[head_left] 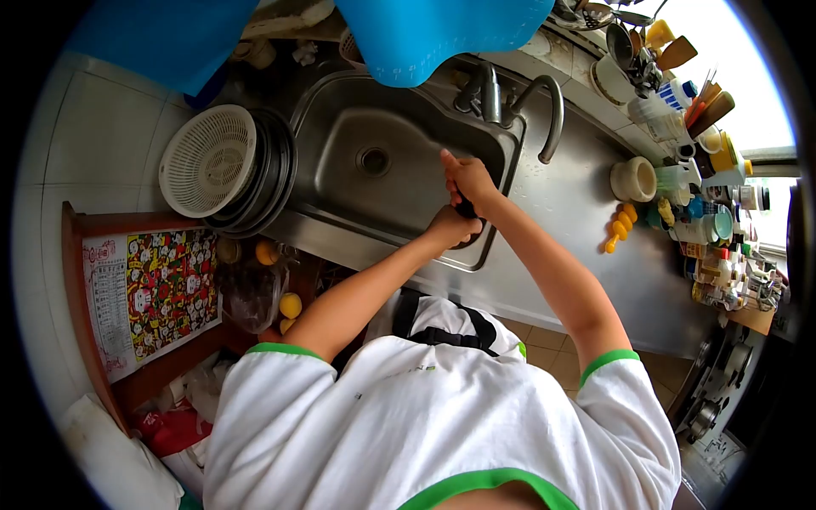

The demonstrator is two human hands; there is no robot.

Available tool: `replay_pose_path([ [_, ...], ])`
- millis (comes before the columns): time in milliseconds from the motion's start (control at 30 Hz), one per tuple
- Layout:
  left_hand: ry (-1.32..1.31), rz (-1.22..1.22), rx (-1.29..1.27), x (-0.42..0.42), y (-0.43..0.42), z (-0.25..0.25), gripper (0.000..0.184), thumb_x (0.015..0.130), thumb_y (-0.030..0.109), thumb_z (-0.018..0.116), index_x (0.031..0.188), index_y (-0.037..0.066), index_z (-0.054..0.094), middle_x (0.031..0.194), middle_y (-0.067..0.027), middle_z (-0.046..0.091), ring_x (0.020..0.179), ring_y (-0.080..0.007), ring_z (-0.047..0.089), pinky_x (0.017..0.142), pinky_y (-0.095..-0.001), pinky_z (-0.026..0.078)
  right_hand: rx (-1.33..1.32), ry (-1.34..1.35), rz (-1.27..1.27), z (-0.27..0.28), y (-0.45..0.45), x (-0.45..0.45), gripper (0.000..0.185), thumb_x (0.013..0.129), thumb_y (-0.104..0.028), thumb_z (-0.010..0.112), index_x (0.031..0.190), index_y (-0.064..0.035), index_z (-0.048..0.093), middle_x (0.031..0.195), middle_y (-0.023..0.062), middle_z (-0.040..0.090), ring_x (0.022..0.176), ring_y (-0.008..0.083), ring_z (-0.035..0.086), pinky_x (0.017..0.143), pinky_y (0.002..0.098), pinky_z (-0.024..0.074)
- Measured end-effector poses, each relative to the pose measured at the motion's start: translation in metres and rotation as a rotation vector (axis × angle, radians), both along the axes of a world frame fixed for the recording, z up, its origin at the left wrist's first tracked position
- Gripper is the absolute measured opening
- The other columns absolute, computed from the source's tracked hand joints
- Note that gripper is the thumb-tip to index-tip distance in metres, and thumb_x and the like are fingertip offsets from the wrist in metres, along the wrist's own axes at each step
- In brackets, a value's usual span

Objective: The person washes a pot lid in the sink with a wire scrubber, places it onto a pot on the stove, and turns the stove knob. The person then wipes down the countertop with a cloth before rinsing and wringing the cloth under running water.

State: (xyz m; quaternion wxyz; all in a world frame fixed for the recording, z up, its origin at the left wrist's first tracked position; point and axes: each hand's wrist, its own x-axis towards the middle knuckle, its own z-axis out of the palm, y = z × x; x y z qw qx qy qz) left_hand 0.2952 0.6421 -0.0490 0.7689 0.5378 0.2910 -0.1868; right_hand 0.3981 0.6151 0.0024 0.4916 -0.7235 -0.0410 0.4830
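Both my hands are together over the right part of the steel sink (344, 127). My left hand (453, 227) is closed in a fist around a dark object (465, 206), of which only a small part shows. Just above it, my right hand (470, 181) touches the same dark object, its fingers curled and pressed together. What the dark object is, I cannot make out, since my hands cover most of it. The sink drain (373, 161) lies to the left of my hands.
Behind the sink stands a curved faucet (552, 110). A white colander (208, 161) and stacked dark pans (276, 174) sit at the left. Utensils, jars and a stone mortar (633, 180) line the right side, beside orange objects (623, 225). Blue cloth (442, 34) hangs above.
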Motion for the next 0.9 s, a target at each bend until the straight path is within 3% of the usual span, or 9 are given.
replay_pose_path([
  [33, -0.040, 0.057, 0.171, 0.004, -0.008, -0.025, 0.016, 0.068, 0.019, 0.061, 0.067, 0.005, 0.054, 0.054, -0.0034, 0.053, 0.046, -0.0165, 0.052, 0.045, -0.0306, 0.041, -0.004, 0.005, 0.002, -0.007, 0.001, 0.000, 0.050, 0.092, -0.045, 0.053, 0.061, -0.0075, 0.044, 0.052, 0.0027, 0.042, 0.037, 0.0133, 0.037, 0.039, 0.0306, 0.0357],
  [67, 0.045, -0.038, 0.435, 0.010, -0.011, -0.032, 0.027, 0.071, 0.030, 0.062, 0.076, 0.004, 0.061, 0.065, -0.0103, 0.063, 0.064, -0.0270, 0.064, 0.062, -0.0378, 0.049, -0.036, -0.063, -0.070, -0.013, 0.003, 0.000, 0.049, 0.092, -0.044, 0.053, 0.061, -0.0072, 0.044, 0.051, 0.0029, 0.041, 0.036, 0.0138, 0.037, 0.039, 0.0306, 0.0346],
  [100, 0.048, -0.038, 0.431, 0.010, -0.014, -0.039, 0.027, 0.071, 0.030, 0.062, 0.076, 0.004, 0.061, 0.065, -0.0103, 0.063, 0.064, -0.0270, 0.064, 0.062, -0.0378, 0.049, -0.070, -0.131, -0.142, -0.019, 0.003, 0.001, 0.049, 0.092, -0.043, 0.054, 0.061, -0.0070, 0.044, 0.050, 0.0031, 0.041, 0.035, 0.0143, 0.036, 0.038, 0.0307, 0.0335],
  [167, 0.142, -0.087, 0.807, 0.010, -0.013, -0.026, 0.038, 0.074, 0.042, 0.060, 0.083, 0.005, 0.065, 0.074, -0.0146, 0.067, 0.073, -0.0336, 0.066, 0.067, -0.0421, 0.050, -0.060, -0.115, -0.223, -0.036, 0.002, 0.000, 0.049, 0.092, -0.040, 0.054, 0.061, -0.0030, 0.048, 0.052, 0.0049, 0.045, 0.037, 0.0155, 0.040, 0.038, 0.0312, 0.0346],
  [333, 0.062, -0.038, 0.918, 0.003, -0.011, -0.022, 0.039, 0.080, 0.044, 0.054, 0.080, 0.007, 0.066, 0.077, -0.0153, 0.068, 0.076, -0.0351, 0.065, 0.068, -0.0443, 0.050, -0.008, -0.082, -0.411, -0.056, -0.001, -0.001, 0.047, 0.093, -0.035, 0.053, 0.062, 0.0006, 0.052, 0.053, 0.0069, 0.049, 0.038, 0.0171, 0.044, 0.038, 0.0325, 0.0358],
  [433, 0.045, -0.047, 1.000, 0.004, -0.008, -0.025, 0.035, 0.082, 0.039, 0.052, 0.077, 0.008, 0.066, 0.076, -0.0153, 0.067, 0.075, -0.0355, 0.065, 0.068, -0.0454, 0.050, 0.001, -0.038, -0.530, -0.063, 0.005, -0.002, 0.044, 0.093, -0.036, 0.053, 0.060, -0.0071, 0.044, 0.047, 0.0032, 0.039, 0.035, 0.0164, 0.034, 0.037, 0.0322, 0.0302],
  [567, 0.069, -0.203, 1.179, 0.003, -0.006, -0.025, 0.025, 0.081, 0.030, 0.052, 0.082, 0.009, 0.066, 0.078, -0.0144, 0.068, 0.075, -0.0340, 0.065, 0.067, -0.0453, 0.050, -0.052, -0.051, -0.542, -0.066, 0.002, -0.003, 0.043, 0.093, -0.034, 0.053, 0.062, -0.0051, 0.047, 0.048, 0.0043, 0.042, 0.036, 0.0170, 0.037, 0.038, 0.0331, 0.0333],
  [833, 0.074, -0.363, 1.258, -0.005, -0.009, -0.018, 0.018, 0.078, 0.023, 0.054, 0.087, 0.010, 0.064, 0.082, -0.0125, 0.068, 0.077, -0.0317, 0.066, 0.066, -0.0436, 0.051, -0.078, -0.026, -0.623, -0.075, -0.009, -0.011, 0.043, 0.093, -0.035, 0.053, 0.065, -0.0018, 0.051, 0.052, 0.0066, 0.047, 0.038, 0.0183, 0.043, 0.038, 0.0335, 0.0365],
  [900, 0.072, -0.346, 1.268, -0.008, -0.007, -0.017, 0.017, 0.078, 0.022, 0.055, 0.087, 0.010, 0.063, 0.082, -0.0123, 0.068, 0.077, -0.0317, 0.066, 0.065, -0.0436, 0.051, -0.103, -0.076, -0.540, -0.075, -0.008, -0.014, 0.050, 0.095, -0.037, 0.047, 0.068, 0.0033, 0.058, 0.058, 0.0104, 0.057, 0.043, 0.0228, 0.055, 0.047, 0.0346, 0.0472],
])
